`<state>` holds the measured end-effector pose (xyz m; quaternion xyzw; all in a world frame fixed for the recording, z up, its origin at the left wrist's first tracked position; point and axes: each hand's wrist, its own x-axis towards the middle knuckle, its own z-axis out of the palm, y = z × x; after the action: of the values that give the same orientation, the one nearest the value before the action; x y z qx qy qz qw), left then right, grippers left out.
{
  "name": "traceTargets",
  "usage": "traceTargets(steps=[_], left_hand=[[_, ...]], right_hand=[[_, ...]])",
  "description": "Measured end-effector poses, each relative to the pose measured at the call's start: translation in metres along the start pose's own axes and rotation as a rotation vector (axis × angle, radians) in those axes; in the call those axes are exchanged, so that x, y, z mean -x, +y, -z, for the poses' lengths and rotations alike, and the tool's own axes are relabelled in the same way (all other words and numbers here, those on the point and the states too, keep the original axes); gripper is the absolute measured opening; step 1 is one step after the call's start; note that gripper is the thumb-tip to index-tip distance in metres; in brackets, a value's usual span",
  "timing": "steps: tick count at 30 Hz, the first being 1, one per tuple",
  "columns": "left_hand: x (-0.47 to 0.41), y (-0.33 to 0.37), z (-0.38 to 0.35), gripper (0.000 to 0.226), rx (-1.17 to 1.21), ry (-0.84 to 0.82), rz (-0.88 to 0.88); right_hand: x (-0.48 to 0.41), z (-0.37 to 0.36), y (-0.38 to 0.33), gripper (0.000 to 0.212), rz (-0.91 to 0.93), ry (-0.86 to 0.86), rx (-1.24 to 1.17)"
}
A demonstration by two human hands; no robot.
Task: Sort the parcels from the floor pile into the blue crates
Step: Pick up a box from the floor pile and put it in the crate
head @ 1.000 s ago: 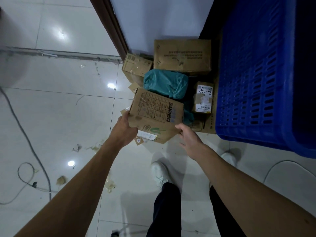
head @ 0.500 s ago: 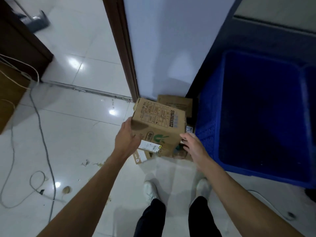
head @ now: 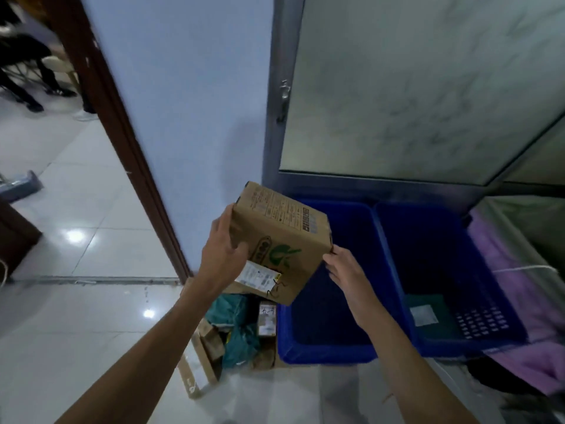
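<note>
I hold a brown cardboard box (head: 282, 240) with a green logo and a white label in the air, above the left rim of the left blue crate (head: 324, 351). My left hand (head: 221, 250) grips its left side with thumb and fingers curled round the edge. My right hand (head: 344, 267) touches its lower right corner with its fingertips. The right blue crate (head: 467, 341) holds a dark green flat parcel (head: 428, 313) with a white label. On the floor below the box lies the pile: teal bags (head: 237, 335), small cardboard boxes (head: 267, 318).
A light blue wall (head: 183, 102) with a brown door frame (head: 122, 127) stands behind the pile. A metal-framed glass door (head: 412, 87) rises behind the crates. Pink cloth (head: 519, 301) lies right of the crates. White tiled floor (head: 76, 316) spreads to the left.
The box has come up off the floor pile and moved right, toward the left crate. Both hands rose with it, and my view lifted, so both crates show.
</note>
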<state>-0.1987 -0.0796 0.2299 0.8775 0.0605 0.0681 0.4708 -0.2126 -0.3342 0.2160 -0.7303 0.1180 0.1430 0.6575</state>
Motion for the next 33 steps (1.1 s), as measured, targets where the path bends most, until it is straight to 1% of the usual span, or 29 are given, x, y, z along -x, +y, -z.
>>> traceTargets(steps=[2,5,8,10,12,15,18,23,27,29,30,33], left_hand=[[0.0,0.04,-0.027,0.077,-0.006,-0.036,-0.048],[0.003,0.097,-0.071,0.078,0.004,-0.066,-0.09],[0.014,0.154,-0.122,0.071,0.104,-0.093,-0.082],[0.024,0.187,-0.162,0.067,0.194,-0.126,-0.058],[0.03,0.213,-0.205,0.073,0.253,-0.149,-0.043],[0.039,0.252,-0.267,0.08,0.288,-0.164,-0.026],[0.051,0.291,-0.315,0.076,0.325,-0.169,-0.018],[0.049,0.329,-0.366,0.072,0.41,-0.16,0.102],[0.037,0.351,-0.392,0.05,0.46,-0.137,0.146],[0.029,0.357,-0.405,0.046,0.472,-0.128,0.161],[0.024,0.359,-0.412,0.046,0.477,-0.128,0.169],[0.012,0.359,-0.434,0.051,0.505,-0.151,0.22]], right_hand=[[0.012,0.04,-0.007,0.036,0.037,0.056,-0.06],[0.028,0.104,-0.018,0.03,0.107,0.125,-0.125],[0.035,0.178,-0.024,0.027,0.167,0.198,-0.127],[0.038,0.23,-0.026,0.038,0.202,0.201,-0.121],[0.046,0.28,-0.028,0.051,0.216,0.183,-0.085],[0.063,0.35,-0.025,0.058,0.219,0.223,-0.071],[0.073,0.406,-0.027,0.059,0.259,0.284,-0.037],[0.079,0.467,-0.03,0.051,0.281,0.283,0.012],[0.074,0.493,-0.035,0.049,0.276,0.278,0.058],[0.071,0.502,-0.038,0.039,0.303,0.286,0.08],[0.069,0.506,-0.042,0.039,0.314,0.3,0.082],[0.052,0.523,-0.046,0.056,0.307,0.336,0.171]])
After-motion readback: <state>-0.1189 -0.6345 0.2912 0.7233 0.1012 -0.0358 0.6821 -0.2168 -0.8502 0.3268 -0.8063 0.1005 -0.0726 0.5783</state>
